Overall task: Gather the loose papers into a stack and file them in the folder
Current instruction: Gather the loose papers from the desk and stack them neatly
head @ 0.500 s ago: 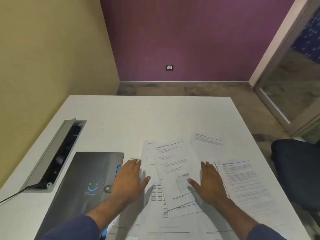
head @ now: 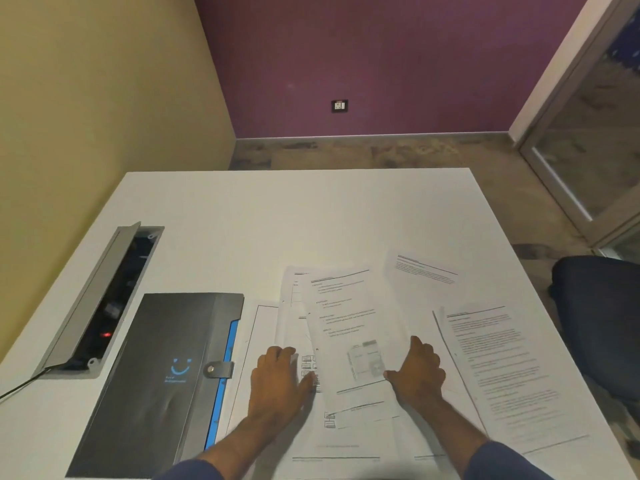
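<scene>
Several printed white sheets lie fanned and overlapping on the white table (head: 242,220). The top sheet (head: 346,317) lies tilted in the middle, one sheet (head: 498,368) is spread to the right and another (head: 422,275) lies farther back. The dark grey folder (head: 162,368) with a blue edge and a snap tab lies closed to the left, over the edge of one sheet. My left hand (head: 277,379) rests palm down on the sheets at the left of the top one. My right hand (head: 420,372) presses at that sheet's right edge, thumb on it.
An open grey cable box (head: 100,303) with a red light is sunk into the table at the left, with a cable running off the near left edge. A dark chair seat (head: 599,323) stands past the table's right edge. Walls are behind and to the left.
My left hand has slid right toward the top sheet and its fingers have bent a little. My right hand has stayed about where it was, fingers drawn closer together.
</scene>
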The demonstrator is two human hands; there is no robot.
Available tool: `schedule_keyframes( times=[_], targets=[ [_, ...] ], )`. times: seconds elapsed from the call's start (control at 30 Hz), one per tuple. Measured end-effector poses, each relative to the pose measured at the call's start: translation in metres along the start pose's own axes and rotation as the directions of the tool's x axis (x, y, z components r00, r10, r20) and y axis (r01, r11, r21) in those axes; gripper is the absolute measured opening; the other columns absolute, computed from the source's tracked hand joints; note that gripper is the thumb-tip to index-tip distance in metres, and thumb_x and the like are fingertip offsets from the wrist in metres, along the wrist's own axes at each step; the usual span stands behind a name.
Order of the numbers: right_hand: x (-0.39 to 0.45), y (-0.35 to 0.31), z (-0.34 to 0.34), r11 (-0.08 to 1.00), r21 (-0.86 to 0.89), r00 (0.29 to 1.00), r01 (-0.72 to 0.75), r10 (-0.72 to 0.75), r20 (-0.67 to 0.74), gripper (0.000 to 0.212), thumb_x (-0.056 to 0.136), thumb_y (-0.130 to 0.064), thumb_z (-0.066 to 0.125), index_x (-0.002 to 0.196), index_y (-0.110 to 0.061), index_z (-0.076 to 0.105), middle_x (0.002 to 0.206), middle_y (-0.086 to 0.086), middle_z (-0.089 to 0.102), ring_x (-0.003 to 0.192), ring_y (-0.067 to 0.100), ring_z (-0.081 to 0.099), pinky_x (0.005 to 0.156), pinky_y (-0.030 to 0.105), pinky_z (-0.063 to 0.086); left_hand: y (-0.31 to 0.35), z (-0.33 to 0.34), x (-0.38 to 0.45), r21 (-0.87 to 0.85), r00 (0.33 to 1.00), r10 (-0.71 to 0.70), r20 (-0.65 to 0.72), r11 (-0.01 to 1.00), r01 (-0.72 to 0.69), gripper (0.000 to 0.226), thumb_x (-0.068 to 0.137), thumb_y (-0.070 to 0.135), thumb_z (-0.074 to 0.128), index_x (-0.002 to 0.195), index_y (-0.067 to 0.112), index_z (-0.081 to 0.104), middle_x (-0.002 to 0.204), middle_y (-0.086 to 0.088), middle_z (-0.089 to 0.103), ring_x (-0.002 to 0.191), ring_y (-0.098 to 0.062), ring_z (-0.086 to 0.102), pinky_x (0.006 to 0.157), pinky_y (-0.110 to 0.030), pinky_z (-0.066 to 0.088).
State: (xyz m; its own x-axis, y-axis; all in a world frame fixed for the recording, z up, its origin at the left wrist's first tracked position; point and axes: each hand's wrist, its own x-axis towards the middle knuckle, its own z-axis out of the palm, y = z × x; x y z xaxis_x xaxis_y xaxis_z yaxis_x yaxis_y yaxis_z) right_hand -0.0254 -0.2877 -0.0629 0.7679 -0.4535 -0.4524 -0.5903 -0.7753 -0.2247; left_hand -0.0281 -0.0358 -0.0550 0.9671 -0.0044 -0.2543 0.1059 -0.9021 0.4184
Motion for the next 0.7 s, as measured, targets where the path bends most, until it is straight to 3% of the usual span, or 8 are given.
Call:
schedule_keyframes(
  times=[0.17, 0.27, 0.37, 0.43, 0.5, 0.6, 0.63, 0.7],
  targets=[
    [0.002, 0.004, 0.011, 0.943, 0.331, 0.999, -0.038, 0.024, 0.045, 0.050, 0.080, -0.012, 0.069, 0.127, -0.012, 0.052, 0.114, 0.008, 0.069, 0.097, 0.028, 0.064, 0.085, 0.033, 0.046, 0.004, 0.005, 0.006, -0.161, 0.991, -0.063, 0.120, 0.983, 0.082, 0.065, 0.084, 0.052, 0.065, 0.137, 0.018, 0.048, 0.133, 0.001, 0.053, 0.122, -0.018, 0.050, 0.101, -0.035, 0.044],
    [-0.002, 0.004, 0.011, 0.803, 0.597, 0.997, 0.006, -0.052, 0.060, 0.028, 0.083, -0.001, 0.064, 0.112, -0.002, 0.066, 0.095, 0.009, 0.071, 0.083, 0.026, 0.063, 0.071, 0.029, 0.049, 0.006, 0.004, 0.010, -0.348, 0.976, -0.129, 0.175, 0.919, 0.184, 0.067, 0.085, 0.044, 0.070, 0.138, 0.012, 0.047, 0.132, -0.002, 0.055, 0.115, -0.014, 0.053, 0.095, -0.026, 0.042],
    [-0.009, 0.003, 0.010, 0.592, 0.802, 0.981, -0.084, -0.092, 0.170, 0.024, 0.085, 0.003, 0.065, 0.108, -0.001, 0.067, 0.093, 0.007, 0.072, 0.091, 0.028, 0.067, 0.084, 0.037, 0.054, 0.007, 0.000, 0.014, -0.475, 0.945, -0.218, 0.245, 0.822, 0.313, 0.074, 0.085, 0.045, 0.071, 0.143, 0.010, 0.042, 0.126, -0.002, 0.058, 0.110, -0.016, 0.056, 0.089, -0.024, 0.041],
    [-0.014, 0.003, 0.010, 0.495, 0.858, 0.963, -0.137, -0.138, 0.233, 0.024, 0.084, 0.002, 0.067, 0.107, -0.005, 0.068, 0.103, 0.012, 0.074, 0.101, 0.032, 0.068, 0.098, 0.049, 0.050, 0.010, -0.004, 0.016, -0.572, 0.912, -0.249, 0.327, 0.715, 0.401, 0.082, 0.085, 0.048, 0.071, 0.148, 0.010, 0.035, 0.117, 0.001, 0.061, 0.102, -0.020, 0.065, 0.083, -0.027, 0.050],
    [-0.018, 0.003, 0.011, 0.451, 0.880, 0.947, -0.148, -0.190, 0.257, 0.027, 0.085, 0.000, 0.067, 0.111, -0.006, 0.069, 0.106, 0.011, 0.075, 0.103, 0.030, 0.069, 0.100, 0.051, 0.049, 0.014, -0.010, 0.020, -0.649, 0.889, -0.250, 0.384, 0.611, 0.452, 0.088, 0.085, 0.043, 0.073, 0.151, 0.006, 0.028, 0.107, 0.003, 0.065, 0.093, -0.023, 0.070, 0.079, -0.032, 0.058],
    [-0.021, 0.004, 0.012, 0.397, 0.903, 0.919, -0.166, -0.270, 0.288, 0.029, 0.085, -0.003, 0.069, 0.114, -0.008, 0.069, 0.109, 0.008, 0.075, 0.105, 0.026, 0.069, 0.101, 0.047, 0.049, 0.014, -0.014, 0.024, -0.625, 0.878, -0.320, 0.355, 0.618, 0.478, 0.084, 0.083, 0.039, 0.076, 0.148, 0.005, 0.036, 0.141, -0.012, 0.053, 0.123, -0.029, 0.056, 0.104, -0.041, 0.047],
    [-0.022, 0.004, 0.011, 0.377, 0.909, 0.909, -0.176, -0.293, 0.298, 0.028, 0.086, -0.004, 0.069, 0.114, -0.009, 0.069, 0.109, 0.007, 0.075, 0.105, 0.025, 0.069, 0.101, 0.046, 0.049, 0.013, -0.015, 0.025, -0.622, 0.882, -0.345, 0.322, 0.625, 0.472, 0.076, 0.083, 0.037, 0.077, 0.144, 0.005, 0.042, 0.143, -0.013, 0.052, 0.123, -0.028, 0.056, 0.102, -0.038, 0.048],
    [-0.023, 0.004, 0.009, 0.350, 0.916, 0.889, -0.194, -0.332, 0.316, 0.028, 0.086, -0.006, 0.069, 0.113, -0.011, 0.070, 0.110, 0.006, 0.075, 0.106, 0.024, 0.069, 0.100, 0.043, 0.049, 0.012, -0.020, 0.024, -0.665, 0.884, -0.355, 0.303, 0.586, 0.464, 0.055, 0.085, 0.031, 0.076, 0.130, 0.007, 0.055, 0.127, -0.009, 0.065, 0.102, -0.019, 0.066, 0.077, -0.026, 0.054]
  ],
)
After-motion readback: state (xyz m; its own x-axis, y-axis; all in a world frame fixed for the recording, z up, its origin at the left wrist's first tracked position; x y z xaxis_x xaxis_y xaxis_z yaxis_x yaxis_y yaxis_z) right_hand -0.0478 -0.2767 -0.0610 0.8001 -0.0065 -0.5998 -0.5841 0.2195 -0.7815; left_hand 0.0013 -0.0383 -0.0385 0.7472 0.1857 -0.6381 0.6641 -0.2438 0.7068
